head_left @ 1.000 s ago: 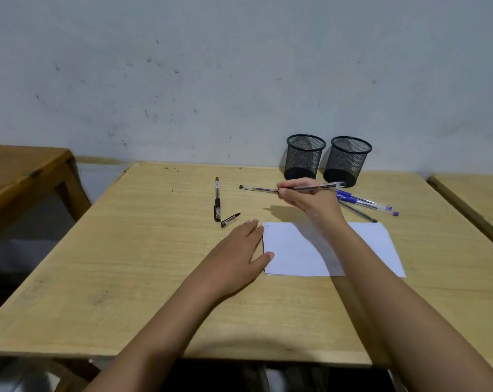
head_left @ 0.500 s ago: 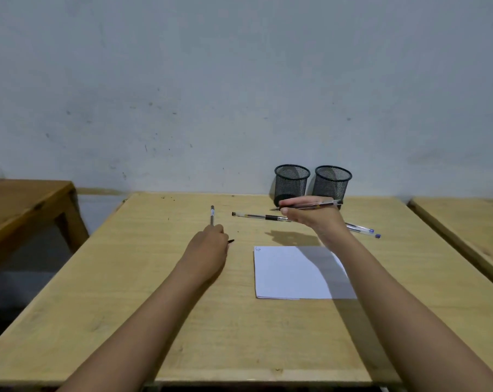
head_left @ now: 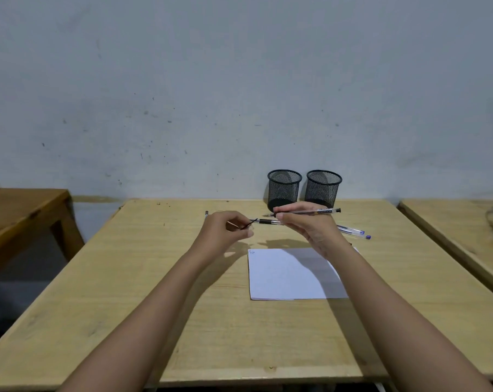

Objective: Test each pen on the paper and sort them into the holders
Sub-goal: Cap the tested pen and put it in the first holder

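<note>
**Uncapped pen held above the paper, cap in the other hand**

At the centre of the frame the right hand [head_left: 304, 226] grasps a pen [head_left: 307, 212], thumb and fingers closed round the barrel near the nib. The pen lies level, with its nib toward picture left and its tail reaching out to the right. The left hand [head_left: 224, 232] pinches a small dark piece, probably the cap [head_left: 248, 224], just left of the nib and not touching it.

The paper [head_left: 290, 275] lies flat on the surface [head_left: 126, 292] below the hands, with a tiny scribble in its upper left corner. Behind the hands stand a holder [head_left: 284, 190] and a second holder [head_left: 323, 189], side by side against the wall. Neither shows a pen above its rim.

A black-grip pen [head_left: 265, 221] lies on the surface between the hands. Blue pens [head_left: 353, 233] lie to the right, and the end of a far pen [head_left: 206, 213] shows beyond the left hand.

The pen should be light, stiff and smooth-barrelled, so it could roll if set down. The best hold is probably low on the barrel near the nib, as for writing. The nib is the fragile part and needs only light pressure. The single sheet is light enough to slide under a stroke, so a steadying hand on it would help. The cap is small and easily dropped.
</note>
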Available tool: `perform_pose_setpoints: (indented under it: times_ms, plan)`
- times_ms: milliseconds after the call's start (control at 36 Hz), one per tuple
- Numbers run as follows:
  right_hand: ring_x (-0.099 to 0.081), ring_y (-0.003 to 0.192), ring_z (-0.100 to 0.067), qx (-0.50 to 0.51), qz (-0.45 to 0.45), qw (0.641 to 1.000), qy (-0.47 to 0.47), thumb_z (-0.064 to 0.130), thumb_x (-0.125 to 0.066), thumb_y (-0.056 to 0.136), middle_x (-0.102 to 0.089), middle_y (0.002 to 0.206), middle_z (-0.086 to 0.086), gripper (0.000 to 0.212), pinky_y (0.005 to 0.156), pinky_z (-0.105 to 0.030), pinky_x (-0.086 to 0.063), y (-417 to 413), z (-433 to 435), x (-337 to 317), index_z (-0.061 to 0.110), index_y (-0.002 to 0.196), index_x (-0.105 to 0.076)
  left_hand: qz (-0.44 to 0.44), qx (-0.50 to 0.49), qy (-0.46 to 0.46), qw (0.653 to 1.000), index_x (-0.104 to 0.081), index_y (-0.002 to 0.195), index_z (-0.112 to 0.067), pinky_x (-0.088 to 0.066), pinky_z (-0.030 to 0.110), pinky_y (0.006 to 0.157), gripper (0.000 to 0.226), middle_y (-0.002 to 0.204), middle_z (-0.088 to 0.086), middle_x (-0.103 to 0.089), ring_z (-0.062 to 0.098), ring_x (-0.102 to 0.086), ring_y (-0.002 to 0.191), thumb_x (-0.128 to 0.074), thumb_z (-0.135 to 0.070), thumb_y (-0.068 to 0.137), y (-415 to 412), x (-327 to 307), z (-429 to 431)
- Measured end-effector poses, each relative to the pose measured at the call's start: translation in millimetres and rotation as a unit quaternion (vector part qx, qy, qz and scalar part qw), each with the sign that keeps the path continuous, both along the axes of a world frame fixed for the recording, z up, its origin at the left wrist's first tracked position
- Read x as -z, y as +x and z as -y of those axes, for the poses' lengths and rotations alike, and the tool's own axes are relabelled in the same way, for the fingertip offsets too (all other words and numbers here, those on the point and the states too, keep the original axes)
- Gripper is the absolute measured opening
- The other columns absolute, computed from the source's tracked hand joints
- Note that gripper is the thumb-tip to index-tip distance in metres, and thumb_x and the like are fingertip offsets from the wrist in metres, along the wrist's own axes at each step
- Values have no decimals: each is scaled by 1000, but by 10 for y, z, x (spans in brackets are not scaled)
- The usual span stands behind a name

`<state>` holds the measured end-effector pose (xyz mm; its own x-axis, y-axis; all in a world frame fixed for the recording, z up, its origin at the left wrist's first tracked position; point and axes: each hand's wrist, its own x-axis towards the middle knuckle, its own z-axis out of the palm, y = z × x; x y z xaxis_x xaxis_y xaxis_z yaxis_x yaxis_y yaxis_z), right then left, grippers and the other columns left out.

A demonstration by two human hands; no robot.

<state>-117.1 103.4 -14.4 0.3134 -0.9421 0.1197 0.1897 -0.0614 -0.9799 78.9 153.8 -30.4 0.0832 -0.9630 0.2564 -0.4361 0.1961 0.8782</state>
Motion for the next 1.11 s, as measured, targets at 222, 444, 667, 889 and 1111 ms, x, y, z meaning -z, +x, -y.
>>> perform_pose_setpoints:
  times_ms: [222,444,667,889,1111]
  plan:
    - [-70,78,-15,-22,4,1000,4,-10,-70,72,-74,79,-8,13,76,-21,-56,9,-55,4,1,79,-72,-47,8,0,999,-71,85,-13,-50,15,68,16,77,-3,-69,2,-61,65,-79,-9,71,-55,-34,31]
    - [-71,76,-16,-43,18,998,39,-13,-66,73,-74,79,-9,12,72,-19,-56,34,-70,-22,-5,82,-68,-48,16,-9,999,-73,86,-14,-50,21,76,19,83,-1,-72,9,-63,76,-81,-12,69,-72,-26,41]
    - [-71,73,-16,-29,28,998,46,-9,-70,71,-73,72,-6,14,72,-19,-56,45,-91,-91,2,79,-66,-240,42,19,970,-72,86,-8,-54,18,78,16,80,-2,-74,9,-67,78,-75,0,72,-82,-91,-15]
    - [-69,66,-15,3,79,996,42,-12,-69,71,-71,67,-6,16,68,-17,-56,93,-236,-166,2,75,-64,-359,61,22,931,-69,91,-1,-55,16,74,16,76,5,-74,14,-71,72,-66,7,77,-183,-229,-83]
    - [-69,70,-21,25,70,997,28,-14,-70,68,-70,70,-11,18,68,-20,-56,-12,-251,-299,3,71,-64,-301,75,8,951,-70,87,-3,-57,21,78,13,72,3,-74,14,-71,70,-67,6,78,-287,-355,-48]
